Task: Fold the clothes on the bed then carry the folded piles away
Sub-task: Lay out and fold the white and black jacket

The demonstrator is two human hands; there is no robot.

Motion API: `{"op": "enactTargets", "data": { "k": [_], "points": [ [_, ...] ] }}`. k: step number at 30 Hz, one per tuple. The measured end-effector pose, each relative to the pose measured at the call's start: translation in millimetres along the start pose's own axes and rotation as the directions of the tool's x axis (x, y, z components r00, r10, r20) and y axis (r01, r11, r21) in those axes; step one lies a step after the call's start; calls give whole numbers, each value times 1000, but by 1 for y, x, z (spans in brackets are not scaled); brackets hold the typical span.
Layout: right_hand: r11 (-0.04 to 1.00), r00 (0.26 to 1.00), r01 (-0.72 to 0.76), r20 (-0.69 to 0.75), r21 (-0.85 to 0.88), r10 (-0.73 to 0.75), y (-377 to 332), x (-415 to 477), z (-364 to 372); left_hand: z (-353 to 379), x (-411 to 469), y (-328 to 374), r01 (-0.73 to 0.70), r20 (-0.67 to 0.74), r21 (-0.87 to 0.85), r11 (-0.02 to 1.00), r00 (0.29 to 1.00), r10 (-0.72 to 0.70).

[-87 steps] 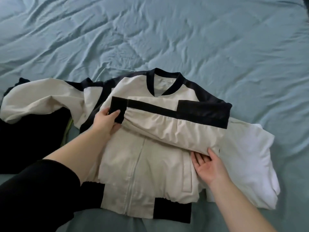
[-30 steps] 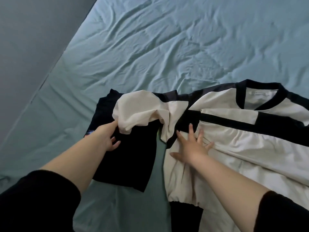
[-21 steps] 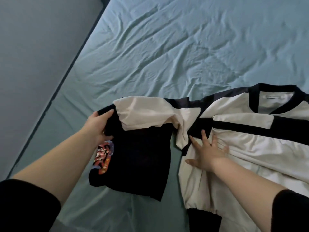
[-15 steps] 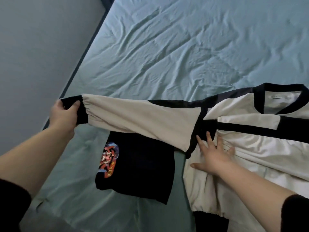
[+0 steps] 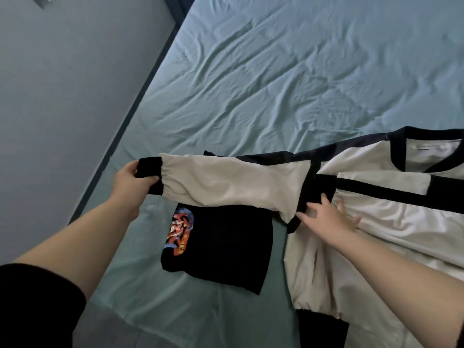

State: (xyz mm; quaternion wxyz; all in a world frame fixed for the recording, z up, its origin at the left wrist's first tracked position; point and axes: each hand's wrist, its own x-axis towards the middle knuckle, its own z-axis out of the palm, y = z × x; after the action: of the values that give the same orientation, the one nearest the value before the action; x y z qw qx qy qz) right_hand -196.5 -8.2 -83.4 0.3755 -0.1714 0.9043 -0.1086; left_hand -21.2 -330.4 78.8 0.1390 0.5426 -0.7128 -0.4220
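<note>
Blue wrinkled sheet (image 5: pixel 276 71) covers the bed, with a grey wall (image 5: pixel 62 96) along its left side. On the near right part of the bed lies the cream and black jacket (image 5: pixel 401 247), front side up, collar away from the person. Its sleeve (image 5: pixel 226 182) is stretched out flat to the left, so the long axis goes from the shoulder on the right to the cuff (image 5: pixel 149 175) on the left. The left hand (image 5: pixel 130 182) pinches this black cuff between thumb and fingers. The right hand (image 5: pixel 329 219) is flat with fingers spread, pressing the jacket body just beside the shoulder seam, like an anchor.

I think the next move is to bring the cuff to the right, across the chest, so the left hand must travel over the right hand. The other sleeve (image 5: pixel 391 194) already lies across the chest. A black shirt (image 5: pixel 226 249) with a red print lies under the stretched sleeve, just beside the jacket; it does not seem to block the fold.
</note>
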Motion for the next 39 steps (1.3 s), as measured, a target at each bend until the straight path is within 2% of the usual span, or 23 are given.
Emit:
{"op": "enactTargets", "data": {
  "k": [1, 3, 5, 7, 10, 13, 15, 18, 20, 21, 23, 24, 26, 29, 31, 33, 35, 37, 39],
  "points": [
    [997, 992, 12, -128, 76, -2, -15, -7, 0, -5, -2, 3, -1, 4, 1, 1000, 1000, 1],
    [969, 949, 184, -286, 162, -132, -62, -25, 2, -11, -7, 10, -4, 10, 1, 1000, 1000, 4],
    [871, 890, 435, -253, 228, -378, -125, -48, 6, -17, -11, 19, -10, 16, -17, 1000, 1000, 11],
    [785, 829, 559, -147, 266, -540, -187, -66, 10, -22, -15, 27, -20, 30, -46, 999, 999, 21],
    [769, 836, 529, -64, 358, -545, -252, -80, 9, -24, -23, 37, -17, 38, -78, 997, 999, 20],
    [748, 877, 468, -144, 470, -458, -276, -86, 11, -21, -35, 42, 11, 74, -153, 988, 997, 0],
    [662, 875, 468, -206, 585, -437, -275, -86, 13, -20, -45, 44, 46, 145, -262, 964, 989, -8],
    [403, 851, 493, -331, 771, -408, -257, -87, 10, -12, -55, 35, 108, 150, -289, 951, 986, -66],
    [307, 837, 535, -445, 788, -318, -238, -90, 3, 4, -64, 17, 155, 116, -211, 965, 984, -133],
    [278, 835, 545, -481, 791, -269, -229, -92, -3, 15, -72, 6, 144, 117, -106, 984, 984, -131],
    [217, 835, 547, -506, 809, -216, -209, -96, -18, 41, -90, -11, 44, 211, 144, 989, 975, -74],
    [171, 837, 539, -503, 825, -214, -199, -99, -27, 57, -98, -14, -27, 292, 204, 979, 956, -34],
    [83, 838, 533, -512, 842, -189, -177, -107, -48, 98, -107, -10, -169, 402, 207, 964, 913, 74],
    [7, 840, 541, -540, 841, -58, -127, -112, -73, 168, -123, 15, -342, 371, 221, 913, 896, 246],
    [3, 855, 518, -518, 855, 24, -81, -106, -85, 211, -139, 30, -438, 364, 260, 861, 870, 333],
    [7, 870, 468, -462, 884, 173, -28, -97, -91, 248, -155, 38, -507, 408, 336, 793, 838, 363],
    [5, 872, 355, -334, 935, 358, 33, -83, -83, 279, -171, 38, -577, 486, 450, 681, 798, 355],
    [5, 852, 176, -155, 984, 499, 95, -70, -64, 308, -182, 29, -611, 540, 530, 588, 778, 321],
    [-61, 849, 10, 24, 998, 527, 151, -61, -48, 333, -190, 14, -626, 594, 579, 522, 763, 256]
  ]
}}
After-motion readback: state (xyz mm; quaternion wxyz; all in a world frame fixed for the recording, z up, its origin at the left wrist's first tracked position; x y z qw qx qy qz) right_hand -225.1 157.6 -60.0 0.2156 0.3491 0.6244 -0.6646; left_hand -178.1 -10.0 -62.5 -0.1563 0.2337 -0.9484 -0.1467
